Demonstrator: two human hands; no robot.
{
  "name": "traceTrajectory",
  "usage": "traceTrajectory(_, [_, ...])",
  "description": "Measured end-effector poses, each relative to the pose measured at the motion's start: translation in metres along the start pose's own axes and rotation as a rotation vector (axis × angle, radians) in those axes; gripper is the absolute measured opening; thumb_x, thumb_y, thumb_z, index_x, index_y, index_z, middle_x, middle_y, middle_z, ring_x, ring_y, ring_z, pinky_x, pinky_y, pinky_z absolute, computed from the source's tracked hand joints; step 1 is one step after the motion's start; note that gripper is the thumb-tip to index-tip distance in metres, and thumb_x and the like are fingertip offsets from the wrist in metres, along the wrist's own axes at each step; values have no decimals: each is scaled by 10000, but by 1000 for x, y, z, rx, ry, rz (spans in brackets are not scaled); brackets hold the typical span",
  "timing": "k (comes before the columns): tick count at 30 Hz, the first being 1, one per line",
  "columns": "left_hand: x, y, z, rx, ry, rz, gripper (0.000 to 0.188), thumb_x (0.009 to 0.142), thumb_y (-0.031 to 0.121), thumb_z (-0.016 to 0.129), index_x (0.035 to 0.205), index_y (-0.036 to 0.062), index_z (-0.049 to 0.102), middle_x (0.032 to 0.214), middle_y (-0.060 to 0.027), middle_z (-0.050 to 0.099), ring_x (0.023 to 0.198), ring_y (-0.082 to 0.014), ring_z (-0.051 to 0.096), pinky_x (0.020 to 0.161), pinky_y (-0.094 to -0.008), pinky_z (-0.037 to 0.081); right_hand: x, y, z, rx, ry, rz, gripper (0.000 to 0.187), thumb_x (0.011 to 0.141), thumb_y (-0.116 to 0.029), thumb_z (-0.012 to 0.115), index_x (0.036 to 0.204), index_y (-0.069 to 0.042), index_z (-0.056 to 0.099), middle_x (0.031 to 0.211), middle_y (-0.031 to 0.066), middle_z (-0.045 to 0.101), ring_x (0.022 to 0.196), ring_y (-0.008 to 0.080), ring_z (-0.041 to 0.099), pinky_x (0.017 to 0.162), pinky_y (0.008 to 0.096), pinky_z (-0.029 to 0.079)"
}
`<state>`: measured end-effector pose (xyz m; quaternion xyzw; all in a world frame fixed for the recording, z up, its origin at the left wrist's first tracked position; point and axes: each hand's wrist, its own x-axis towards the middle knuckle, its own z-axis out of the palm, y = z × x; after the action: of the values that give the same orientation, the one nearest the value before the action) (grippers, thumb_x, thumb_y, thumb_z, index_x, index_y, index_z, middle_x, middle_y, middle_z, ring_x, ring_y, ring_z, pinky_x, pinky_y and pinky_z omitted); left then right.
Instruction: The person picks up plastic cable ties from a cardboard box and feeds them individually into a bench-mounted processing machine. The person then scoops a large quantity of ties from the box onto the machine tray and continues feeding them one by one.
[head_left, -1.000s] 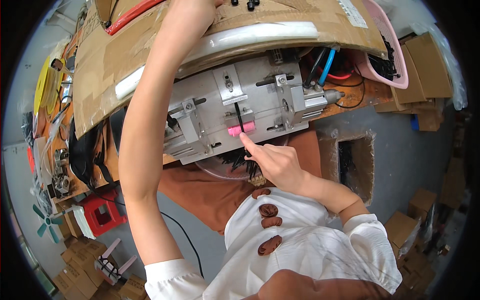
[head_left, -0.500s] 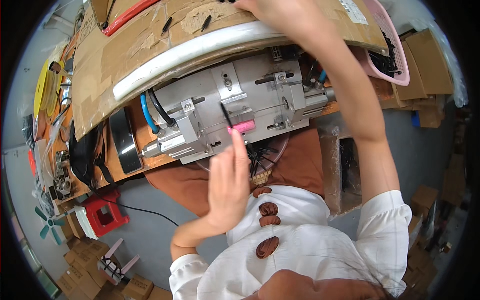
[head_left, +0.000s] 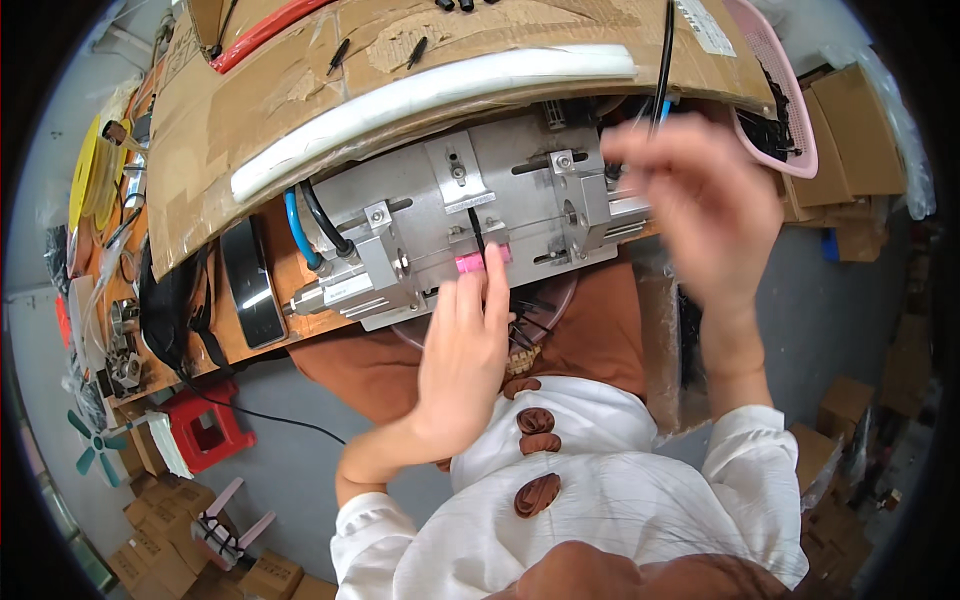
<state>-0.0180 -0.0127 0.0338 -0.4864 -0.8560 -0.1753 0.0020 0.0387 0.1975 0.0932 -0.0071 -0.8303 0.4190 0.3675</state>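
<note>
My left hand is closed at the near edge of a grey metal jig. Its fingertips pinch a thin black stick, which stands over a small pink block at the jig's middle. Part of the block is covered by my fingers. My right hand hovers by the jig's right end, beneath the cardboard's edge. Motion smears its fingers, so I cannot make out whether it holds anything.
A cardboard sheet edged with a white foam tube overhangs the jig. Short black pieces lie on it. A phone rests left of the jig; a pink basket stands at far right. Black sticks lie in a bowl below.
My right hand has come back from the top of the cardboard toward me, down to the jig's right end. My left hand and the black stick have shifted slightly right.
</note>
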Motion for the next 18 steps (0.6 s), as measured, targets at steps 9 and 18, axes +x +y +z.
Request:
traceTrajectory(9, [215, -73, -64, 125, 521, 283, 278, 743, 20, 700, 993, 8, 579, 845, -179, 611, 844, -297, 625, 773, -353, 487, -108, 0, 69, -265, -268, 2, 657, 696, 46, 641, 1331, 20, 477, 674, 43, 601, 561, 147, 588, 462, 298, 451])
traceTrajectory(18, [195, -65, -88, -298, 145, -19, 190, 775, 22, 675, 956, 17, 615, 761, -117, 604, 698, -216, 581, 677, -316, 472, -96, 5, 69, -319, -405, 8, 630, 769, -75, 659, 1357, 5, 450, 700, 38, 579, 544, 158, 575, 449, 296, 445])
